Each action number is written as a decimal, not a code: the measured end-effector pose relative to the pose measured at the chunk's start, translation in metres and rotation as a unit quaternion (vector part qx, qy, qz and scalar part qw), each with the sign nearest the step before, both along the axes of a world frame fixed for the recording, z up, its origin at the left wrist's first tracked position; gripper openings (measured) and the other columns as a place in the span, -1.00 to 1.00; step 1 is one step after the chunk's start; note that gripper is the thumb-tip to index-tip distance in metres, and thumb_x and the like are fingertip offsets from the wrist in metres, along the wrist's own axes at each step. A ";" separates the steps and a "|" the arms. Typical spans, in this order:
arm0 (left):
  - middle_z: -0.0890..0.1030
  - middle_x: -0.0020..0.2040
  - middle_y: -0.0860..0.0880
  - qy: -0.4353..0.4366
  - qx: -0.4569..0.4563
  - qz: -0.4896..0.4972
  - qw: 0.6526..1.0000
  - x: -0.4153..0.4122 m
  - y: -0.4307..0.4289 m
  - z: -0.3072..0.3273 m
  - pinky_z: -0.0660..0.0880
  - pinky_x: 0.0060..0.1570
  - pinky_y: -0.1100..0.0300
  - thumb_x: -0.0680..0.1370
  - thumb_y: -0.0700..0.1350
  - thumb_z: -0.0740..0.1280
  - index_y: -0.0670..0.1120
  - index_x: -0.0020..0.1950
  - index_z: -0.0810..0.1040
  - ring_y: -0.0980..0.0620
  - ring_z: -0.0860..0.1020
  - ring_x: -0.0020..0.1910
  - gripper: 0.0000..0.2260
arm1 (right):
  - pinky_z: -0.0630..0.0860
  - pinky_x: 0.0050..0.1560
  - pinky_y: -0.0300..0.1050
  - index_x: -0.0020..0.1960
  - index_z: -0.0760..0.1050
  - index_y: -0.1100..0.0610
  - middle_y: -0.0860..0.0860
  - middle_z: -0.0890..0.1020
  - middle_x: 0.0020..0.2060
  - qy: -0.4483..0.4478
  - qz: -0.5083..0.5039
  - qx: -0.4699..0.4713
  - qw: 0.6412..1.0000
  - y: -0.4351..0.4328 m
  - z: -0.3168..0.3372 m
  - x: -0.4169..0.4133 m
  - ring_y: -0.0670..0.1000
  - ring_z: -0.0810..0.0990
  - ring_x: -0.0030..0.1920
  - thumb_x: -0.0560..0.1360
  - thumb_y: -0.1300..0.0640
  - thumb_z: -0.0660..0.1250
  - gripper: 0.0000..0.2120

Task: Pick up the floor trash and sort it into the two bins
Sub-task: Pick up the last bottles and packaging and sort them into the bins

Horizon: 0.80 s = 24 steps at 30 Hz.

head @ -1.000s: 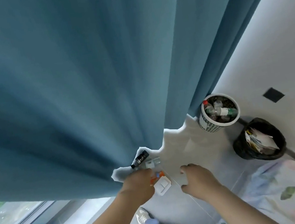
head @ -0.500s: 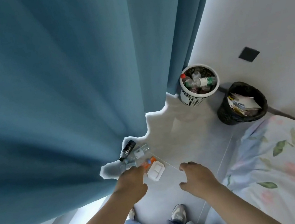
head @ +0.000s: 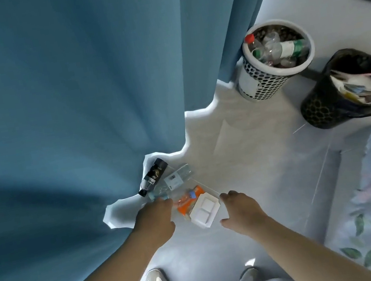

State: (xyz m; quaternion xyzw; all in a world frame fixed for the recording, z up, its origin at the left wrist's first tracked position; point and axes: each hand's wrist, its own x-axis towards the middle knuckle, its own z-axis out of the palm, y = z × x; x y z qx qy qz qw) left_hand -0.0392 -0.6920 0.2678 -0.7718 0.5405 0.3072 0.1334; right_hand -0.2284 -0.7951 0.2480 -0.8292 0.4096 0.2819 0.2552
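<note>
A small pile of trash lies on the floor (head: 255,177) at the foot of the blue curtain (head: 75,110), just in front of the person's shoes. From far to near it holds a black bottle (head: 153,176) partly tucked under the curtain hem, a clear bottle (head: 174,180) with a white label touching it, an orange wrapper (head: 187,200), and a white tray (head: 204,210) lying against the wrapper.

The left hand (head: 155,222) is down at the near end of the clear bottle, its fingers curled away from the camera, so I cannot tell whether it has closed on anything. The right hand (head: 240,208) hovers just right of the white tray with fingers and thumb spread, apart from it and holding nothing.

Far right, against the wall, stand the two bins. The white bin (head: 266,84) already holds several plastic bottles, and the black bin (head: 317,104) beside it holds paper and wrappers. So sorting looks well underway, with bottles going to the white one and paper or packaging to the black one.

What is left, as far as can be seen, is this last cluster of four pieces. By that pattern the two bottles probably belong in the white bin, the wrapper and tray in the black. None has been lifted yet.
</note>
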 end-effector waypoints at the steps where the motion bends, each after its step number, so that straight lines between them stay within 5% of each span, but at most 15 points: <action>1: 0.48 0.20 -0.06 -0.005 -0.004 -0.008 1.000 0.003 -0.002 -0.024 0.42 -0.05 0.14 0.52 -0.10 0.23 -0.07 0.22 0.40 -0.10 0.51 0.15 -0.73 | 0.47 0.03 -0.10 0.32 0.34 0.13 0.07 0.49 0.13 0.004 0.009 0.000 1.000 -0.003 -0.025 0.002 0.10 0.52 0.13 0.46 -0.01 0.35 -0.51; 8: 0.44 0.27 -0.08 -0.036 -0.032 -0.073 0.996 0.022 -0.018 -0.185 0.47 0.14 0.05 0.51 -0.09 0.26 -0.05 0.31 0.36 -0.12 0.47 0.24 -0.63 | 0.42 0.07 -0.06 0.37 0.28 0.11 0.09 0.47 0.17 -0.029 0.199 -0.071 0.977 -0.036 -0.188 0.028 0.15 0.49 0.14 0.45 0.04 0.37 -0.46; 12: 0.43 0.24 -0.01 -0.023 -0.081 -0.110 0.990 0.033 -0.026 -0.255 0.37 0.15 0.13 0.50 0.01 0.25 0.00 0.32 0.37 -0.05 0.44 0.24 -0.61 | 0.48 0.13 -0.05 0.41 0.24 0.04 0.07 0.43 0.24 -0.052 0.200 -0.072 0.976 -0.055 -0.259 0.044 0.13 0.46 0.19 0.39 -0.06 0.42 -0.33; 18: 0.46 0.20 0.08 -0.027 -0.142 -0.097 0.985 0.042 -0.023 -0.327 0.41 0.11 0.15 0.41 0.24 0.27 0.10 0.28 0.37 0.02 0.43 0.24 -0.52 | 0.47 0.16 -0.08 0.48 0.16 0.02 0.03 0.36 0.32 -0.092 0.168 -0.063 0.979 -0.067 -0.303 0.042 0.09 0.42 0.27 0.33 -0.11 0.47 -0.17; 24: 0.44 0.23 0.05 -0.004 -0.085 -0.029 0.996 0.047 0.003 -0.354 0.45 0.09 0.19 0.33 0.18 0.41 0.01 0.24 0.39 0.04 0.44 0.20 -0.45 | 0.48 0.14 -0.06 0.46 0.18 0.00 0.01 0.38 0.29 -0.074 0.160 -0.056 0.983 -0.056 -0.311 0.018 0.08 0.44 0.24 0.31 -0.11 0.49 -0.17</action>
